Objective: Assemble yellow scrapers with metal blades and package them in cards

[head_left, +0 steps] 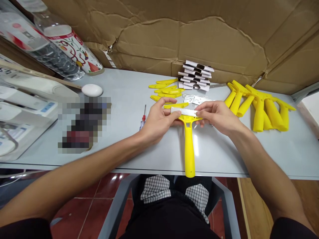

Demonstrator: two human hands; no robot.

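Note:
A yellow T-shaped scraper handle (189,149) points toward me, its grip end near the table's front edge. Across its head lies a flat silver blade strip (184,111). My left hand (158,121) is closed on the left side of the head, thumb pressing the strip's left end. At the other end, my right hand (219,116) pinches the strip against the head, with fingers partly hidden beneath. Just beyond the strip is a yellow cover piece (175,105), close to my left fingers. Loose silver blades (195,99) lie behind it, beside several more yellow pieces (169,89).
White-and-black folded packets (195,76) are stacked against the cardboard (199,39). Several yellow handles (259,103) are piled at right. A screwdriver (143,122) lies left of my left hand. Further left are a blurred dark object (86,126), a white oval object (92,90) and bottles (74,49).

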